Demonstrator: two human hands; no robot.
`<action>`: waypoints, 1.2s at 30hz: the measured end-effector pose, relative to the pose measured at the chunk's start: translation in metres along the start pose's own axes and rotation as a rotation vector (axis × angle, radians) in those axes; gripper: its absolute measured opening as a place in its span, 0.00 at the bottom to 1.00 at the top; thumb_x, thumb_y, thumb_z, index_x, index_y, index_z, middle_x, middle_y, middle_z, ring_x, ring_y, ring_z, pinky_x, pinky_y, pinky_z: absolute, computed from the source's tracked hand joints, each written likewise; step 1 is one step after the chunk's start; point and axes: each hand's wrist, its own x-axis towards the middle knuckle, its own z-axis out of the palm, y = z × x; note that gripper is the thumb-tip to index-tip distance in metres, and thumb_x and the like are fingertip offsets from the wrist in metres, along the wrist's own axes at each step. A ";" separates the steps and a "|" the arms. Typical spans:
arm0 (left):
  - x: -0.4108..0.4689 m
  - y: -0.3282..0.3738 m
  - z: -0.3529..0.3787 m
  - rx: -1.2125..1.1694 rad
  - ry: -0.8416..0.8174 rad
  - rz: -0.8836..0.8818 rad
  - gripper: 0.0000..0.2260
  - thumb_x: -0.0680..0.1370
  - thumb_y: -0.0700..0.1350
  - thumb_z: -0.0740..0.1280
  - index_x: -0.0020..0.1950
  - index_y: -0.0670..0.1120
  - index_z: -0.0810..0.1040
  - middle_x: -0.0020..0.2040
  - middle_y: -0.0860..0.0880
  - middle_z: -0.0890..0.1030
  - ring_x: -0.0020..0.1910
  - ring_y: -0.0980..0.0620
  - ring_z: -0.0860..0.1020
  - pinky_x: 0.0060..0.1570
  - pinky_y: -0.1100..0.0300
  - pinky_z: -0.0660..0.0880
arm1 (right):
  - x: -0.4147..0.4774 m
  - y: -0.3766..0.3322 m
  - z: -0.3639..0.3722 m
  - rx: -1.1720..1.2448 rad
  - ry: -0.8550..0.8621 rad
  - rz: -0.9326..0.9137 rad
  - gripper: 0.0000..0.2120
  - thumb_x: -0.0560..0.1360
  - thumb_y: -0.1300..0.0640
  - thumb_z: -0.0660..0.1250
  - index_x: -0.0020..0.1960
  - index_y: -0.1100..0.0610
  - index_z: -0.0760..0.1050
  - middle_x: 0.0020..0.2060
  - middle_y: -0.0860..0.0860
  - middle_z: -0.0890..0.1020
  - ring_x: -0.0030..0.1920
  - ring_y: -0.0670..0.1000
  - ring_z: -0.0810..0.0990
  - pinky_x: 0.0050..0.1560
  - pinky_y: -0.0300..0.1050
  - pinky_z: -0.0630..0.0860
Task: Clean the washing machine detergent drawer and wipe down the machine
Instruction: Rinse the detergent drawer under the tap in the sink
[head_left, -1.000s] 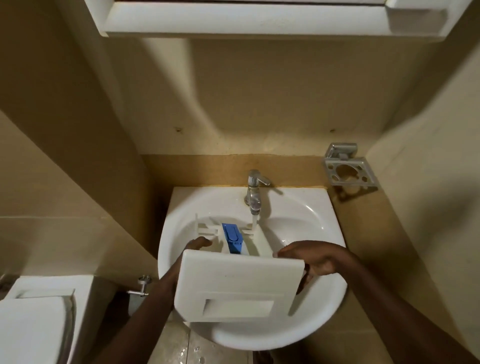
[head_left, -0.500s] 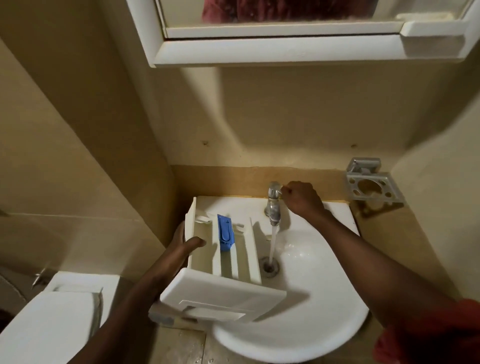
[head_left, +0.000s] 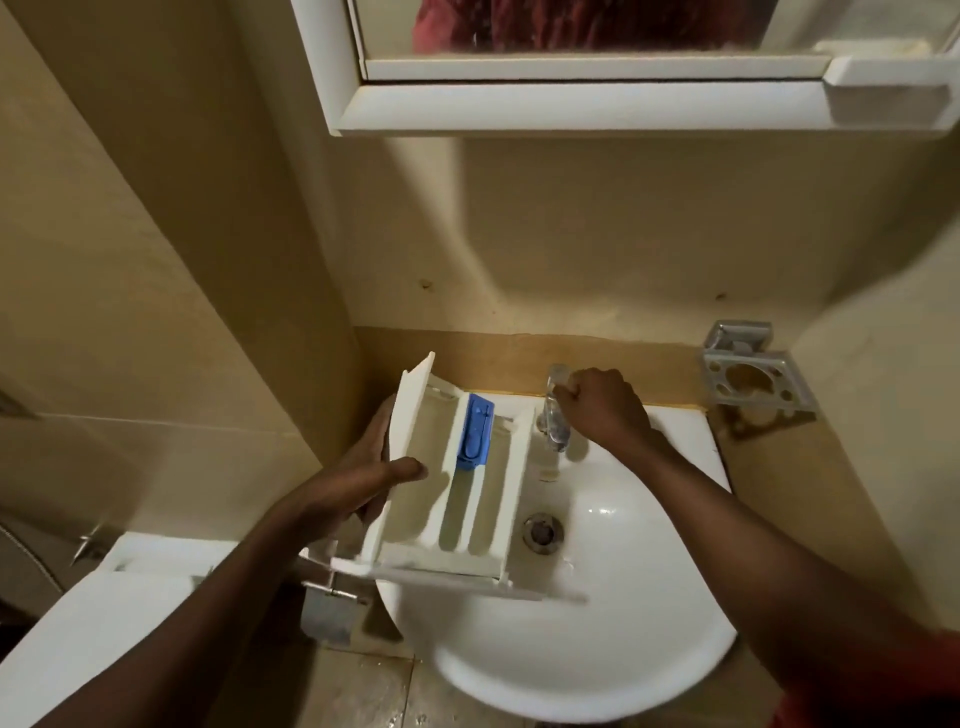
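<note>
Drawer (head_left: 457, 483) sits in the left hand (head_left: 348, 488), tilted over the left edge of the sink (head_left: 597, 649) with its open compartments facing up. The left fingers (head_left: 402, 470) are curled around its left wall, the thumb lying inside over the rim and the rest hidden behind. A blue insert (head_left: 475, 434) sits in a middle compartment toward the far end. The white front panel points at the person, above the basin's near left rim.

The right hand (head_left: 602, 408) is closed over the top of the tap (head_left: 555, 415), fingers wrapped on its handle; the arm crosses the basin from the lower right. Whether water runs cannot be told. The drain (head_left: 542, 531) lies bare in the bowl, just right of the drawer.

A metal holder (head_left: 756, 382) is fixed to the beige wall right of the sink. A white-framed mirror (head_left: 597, 98) hangs above. A toilet tank (head_left: 104, 613) stands at the lower left, and the tiled floor (head_left: 363, 691) below the sink looks wet.
</note>
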 end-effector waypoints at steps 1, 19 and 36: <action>0.001 0.004 -0.002 0.010 0.000 -0.003 0.40 0.69 0.48 0.71 0.76 0.63 0.54 0.66 0.53 0.74 0.61 0.48 0.77 0.52 0.49 0.81 | -0.006 -0.006 -0.005 0.106 0.056 -0.087 0.13 0.77 0.48 0.63 0.42 0.56 0.78 0.40 0.52 0.82 0.43 0.53 0.81 0.41 0.43 0.73; 0.004 0.046 0.018 0.573 0.053 0.483 0.35 0.70 0.45 0.71 0.74 0.58 0.60 0.66 0.56 0.73 0.64 0.51 0.72 0.62 0.50 0.72 | -0.049 0.000 -0.022 0.287 -0.113 -0.369 0.37 0.65 0.53 0.78 0.69 0.47 0.65 0.57 0.47 0.81 0.55 0.49 0.80 0.50 0.48 0.79; 0.008 0.045 0.023 0.846 0.142 0.825 0.36 0.73 0.42 0.70 0.75 0.54 0.54 0.69 0.51 0.70 0.61 0.49 0.72 0.55 0.64 0.66 | -0.076 -0.005 -0.057 0.108 0.416 -0.416 0.13 0.63 0.66 0.75 0.45 0.57 0.77 0.31 0.51 0.81 0.29 0.47 0.72 0.31 0.36 0.62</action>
